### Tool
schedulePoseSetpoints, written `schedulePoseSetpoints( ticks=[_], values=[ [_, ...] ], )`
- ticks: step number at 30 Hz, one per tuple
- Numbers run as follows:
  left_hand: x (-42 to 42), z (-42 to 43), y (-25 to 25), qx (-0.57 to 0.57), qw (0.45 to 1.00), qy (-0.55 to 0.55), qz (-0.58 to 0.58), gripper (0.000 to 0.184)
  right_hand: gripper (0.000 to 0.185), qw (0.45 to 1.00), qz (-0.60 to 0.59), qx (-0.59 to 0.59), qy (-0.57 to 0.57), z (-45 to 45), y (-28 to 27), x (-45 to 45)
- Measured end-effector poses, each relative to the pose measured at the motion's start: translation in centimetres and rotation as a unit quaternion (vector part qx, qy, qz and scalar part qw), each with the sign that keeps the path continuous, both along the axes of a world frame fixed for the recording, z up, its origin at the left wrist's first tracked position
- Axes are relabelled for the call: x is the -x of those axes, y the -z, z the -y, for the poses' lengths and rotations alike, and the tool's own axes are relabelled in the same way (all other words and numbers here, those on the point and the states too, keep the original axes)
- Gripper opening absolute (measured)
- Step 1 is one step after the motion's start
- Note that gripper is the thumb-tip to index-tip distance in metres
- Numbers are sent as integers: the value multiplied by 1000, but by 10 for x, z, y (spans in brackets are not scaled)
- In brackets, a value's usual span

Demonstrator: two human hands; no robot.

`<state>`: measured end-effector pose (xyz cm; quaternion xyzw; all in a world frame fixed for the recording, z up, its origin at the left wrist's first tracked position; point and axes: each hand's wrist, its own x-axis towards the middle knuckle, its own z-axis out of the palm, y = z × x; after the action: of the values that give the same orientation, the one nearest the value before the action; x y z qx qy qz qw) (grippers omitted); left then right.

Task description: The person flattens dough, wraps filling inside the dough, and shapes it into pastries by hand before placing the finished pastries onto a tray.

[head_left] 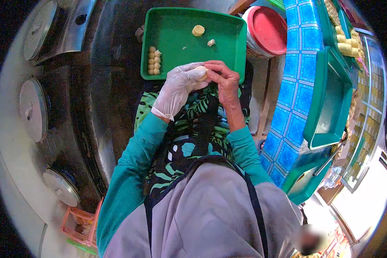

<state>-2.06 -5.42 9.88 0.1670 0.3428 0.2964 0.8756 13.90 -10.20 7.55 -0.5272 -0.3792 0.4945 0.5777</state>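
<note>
My left hand (180,86), in a thin white glove, is closed round a pale piece of dough (201,72) above the near edge of a green tray (180,34). The bare fingers of my right hand (224,81) pinch together at the right side of that dough. Several small pale dough balls (154,61) stand in two rows at the tray's left side. Farther back in the tray are a yellowish round dough lump (198,30) and a smaller whitish bit (211,42).
A white bucket with a red lid (267,30) stands right of the tray. On the blue tiled counter (290,86) are an empty green tray (331,103) and more dough pieces (347,47). Metal lids (33,109) line the left. A pink basket (78,225) sits lower left.
</note>
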Motion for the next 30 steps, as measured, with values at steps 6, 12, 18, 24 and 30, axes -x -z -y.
schedulePoseSetpoints(
  ticks=[6, 12, 18, 24, 30],
  values=[
    [9, -8, 4, 10, 998, 42, -48, 20, 10, 996, 81, 37, 5, 0, -14, 5],
    [5, -2, 12, 51, 998, -43, -4, 17, 14, 932, 333, -144, -2, 4, -24, 4],
    [0, 0, 10, 34, 997, -51, -40, 18, 17, 915, 377, -142, 17, 4, -20, 9],
    [-3, 9, 11, -24, 993, -98, -60, 29, 17, 960, 279, -6, 28, 3, -8, 14],
    [-13, 11, 33, -84, 977, -133, -145, 36, 12, 974, 205, 87, 40, 8, 8, 14]
  ],
)
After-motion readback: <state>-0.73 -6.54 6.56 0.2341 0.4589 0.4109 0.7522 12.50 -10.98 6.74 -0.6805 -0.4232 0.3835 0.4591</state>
